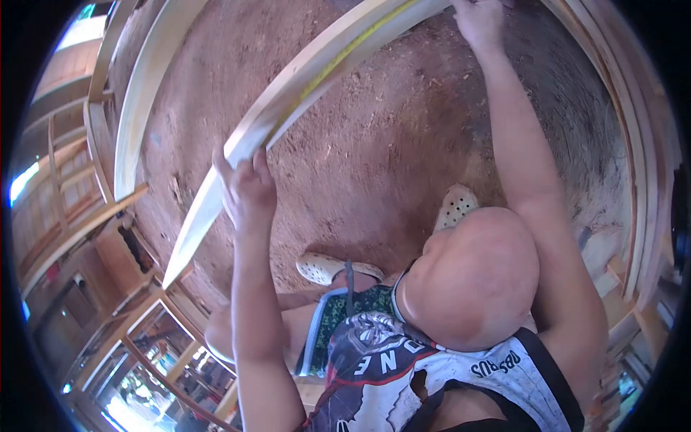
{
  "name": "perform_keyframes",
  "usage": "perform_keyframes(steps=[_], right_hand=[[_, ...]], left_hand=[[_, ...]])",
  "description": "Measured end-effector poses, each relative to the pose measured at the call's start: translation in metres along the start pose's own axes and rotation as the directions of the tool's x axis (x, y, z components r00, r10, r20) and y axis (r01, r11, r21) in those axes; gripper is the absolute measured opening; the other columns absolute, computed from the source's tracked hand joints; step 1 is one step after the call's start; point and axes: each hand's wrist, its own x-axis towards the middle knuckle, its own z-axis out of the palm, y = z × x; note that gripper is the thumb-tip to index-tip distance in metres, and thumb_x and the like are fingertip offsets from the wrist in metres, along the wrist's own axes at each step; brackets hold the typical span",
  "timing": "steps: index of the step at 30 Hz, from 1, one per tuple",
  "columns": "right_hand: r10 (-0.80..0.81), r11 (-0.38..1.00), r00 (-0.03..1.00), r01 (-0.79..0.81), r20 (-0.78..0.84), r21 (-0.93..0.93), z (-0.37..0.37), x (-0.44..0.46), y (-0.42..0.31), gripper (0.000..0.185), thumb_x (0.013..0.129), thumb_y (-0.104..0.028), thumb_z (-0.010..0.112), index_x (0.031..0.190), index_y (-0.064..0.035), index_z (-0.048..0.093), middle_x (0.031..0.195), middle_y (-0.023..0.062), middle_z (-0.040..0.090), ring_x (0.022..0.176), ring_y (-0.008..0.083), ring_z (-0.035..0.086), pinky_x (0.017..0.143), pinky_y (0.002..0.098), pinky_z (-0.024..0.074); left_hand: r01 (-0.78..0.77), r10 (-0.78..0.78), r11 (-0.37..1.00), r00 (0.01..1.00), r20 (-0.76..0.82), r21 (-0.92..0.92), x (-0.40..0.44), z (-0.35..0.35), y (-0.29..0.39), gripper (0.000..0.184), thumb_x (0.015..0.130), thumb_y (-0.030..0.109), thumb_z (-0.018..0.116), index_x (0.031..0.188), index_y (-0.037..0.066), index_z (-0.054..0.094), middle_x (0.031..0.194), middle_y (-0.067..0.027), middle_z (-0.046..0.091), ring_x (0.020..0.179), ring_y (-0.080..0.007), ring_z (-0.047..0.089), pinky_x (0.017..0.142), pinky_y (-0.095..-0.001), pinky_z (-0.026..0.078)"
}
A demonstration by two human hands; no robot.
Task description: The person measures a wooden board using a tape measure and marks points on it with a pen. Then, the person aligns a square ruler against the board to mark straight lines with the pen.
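A long pale wooden board (288, 79) runs across the upper part of the head view and looks curved through the wide lens. Along its face lies a yellow tape measure (353, 45), its blade stretched between my two hands. My left hand (248, 183) is closed around the board, near the lower end of the visible tape, with fingers on both edges. At the top edge my right hand (481, 21) closes on the board beside the other end of the tape. Its fingertips are partly cut off, so the tape's case cannot be made out.
Another pale board (147, 86) lies to the left on the reddish dirt floor (374, 151). Wooden framing (90, 144) stands along the left side, and long timbers (626, 144) line the right. My feet in cream clogs (324, 268) rest below the board.
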Motion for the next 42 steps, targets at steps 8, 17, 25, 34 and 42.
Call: perform_keyframes(steps=[8,17,25,34,42], right_hand=[[-0.104,0.994,0.994,0.104,0.017,0.023,0.002,0.007,0.023,0.015,0.087,-0.005,0.073,0.101,0.0009,0.07,0.088,0.0068,0.07,0.082,0.0147,0.064,0.079,0.0312,0.0513],[-0.104,0.995,0.994,0.104,0.039,0.001,-0.006,0.009,0.021,0.015,0.088,-0.006,0.073,0.1,0.0006,0.07,0.09,0.0055,0.071,0.083,0.0133,0.063,0.078,0.0303,0.0509],[-0.098,0.995,0.99,0.098,0.099,0.002,-0.011,0.013,0.028,0.012,0.088,-0.005,0.072,0.098,0.0,0.069,0.085,0.0025,0.067,0.078,0.0112,0.06,0.074,0.0292,0.0499],[-0.15,0.988,0.986,0.147,0.067,0.048,-0.009,0.009,0.028,0.01,0.087,-0.004,0.073,0.096,-0.002,0.07,0.088,0.0027,0.068,0.082,0.0126,0.06,0.077,0.0294,0.05],[-0.072,0.996,0.996,0.069,0.059,0.048,-0.011,0.003,0.014,0.008,0.09,-0.006,0.071,0.096,-0.0017,0.069,0.086,0.0054,0.069,0.083,0.0126,0.063,0.079,0.0298,0.0514]], left_hand=[[0.077,-0.13,0.981,0.941,0.312,0.176,0.036,-0.006,0.017,0.038,0.101,0.031,0.054,0.093,0.0,0.074,0.139,-0.0252,0.049,0.101,-0.0439,0.066,0.091,-0.0521,0.052],[0.122,-0.195,0.97,0.908,0.371,0.211,0.037,-0.007,0.024,0.039,0.104,0.03,0.048,0.101,0.001,0.075,0.13,-0.0217,0.052,0.099,-0.0425,0.067,0.091,-0.0535,0.051],[0.132,-0.195,0.97,0.922,0.334,0.202,0.037,-0.001,0.02,0.04,0.104,0.032,0.048,0.098,0.003,0.075,0.13,-0.0178,0.052,0.1,-0.0419,0.067,0.09,-0.0535,0.051],[0.124,-0.153,0.985,0.951,0.268,0.124,0.041,0.014,0.014,0.034,0.101,0.024,0.05,0.09,0.001,0.073,0.126,-0.0186,0.056,0.097,-0.0435,0.066,0.087,-0.0526,0.052],[0.147,-0.174,0.981,0.956,0.235,0.127,0.04,0.022,0.013,0.036,0.099,0.023,0.053,0.083,-0.004,0.071,0.132,-0.0174,0.055,0.088,-0.0453,0.067,0.082,-0.0542,0.052]])
